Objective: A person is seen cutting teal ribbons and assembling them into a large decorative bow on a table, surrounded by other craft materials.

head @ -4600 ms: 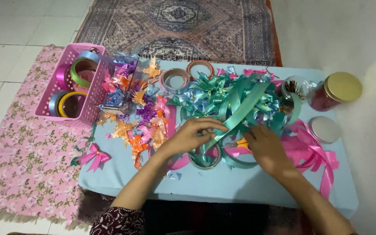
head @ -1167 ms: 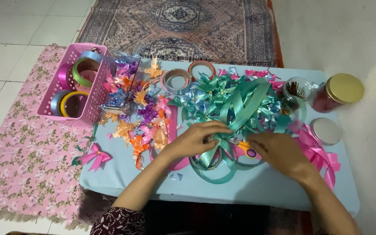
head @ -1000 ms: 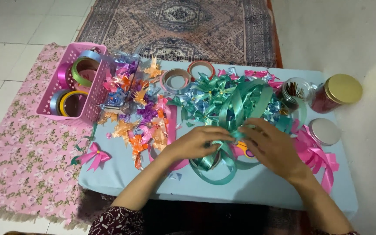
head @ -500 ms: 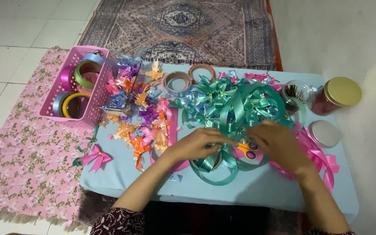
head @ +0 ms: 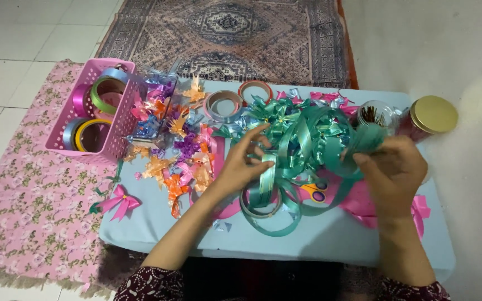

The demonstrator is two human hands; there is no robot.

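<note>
Low light-blue counter [head: 157,223] on a tiled floor, set between a patterned rug [head: 235,33] and a pink floral mat [head: 23,212], strewn with ribbon bows. The left hand [head: 241,164] pinches a loop of the teal ribbon [head: 302,139] at the counter's middle; the right hand [head: 394,170] has its fingers closed on the ribbon's raised end. A pink basket [head: 115,131] of ribbon rolls stands at the left edge, and a gold-lidded jar [head: 432,115] at the right.

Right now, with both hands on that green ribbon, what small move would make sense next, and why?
Probably draw the green ribbon taut between the hands. The right hand pinches a raised loop, the left hand touches a strand near the table, and slack coils lie tangled between them.
</note>
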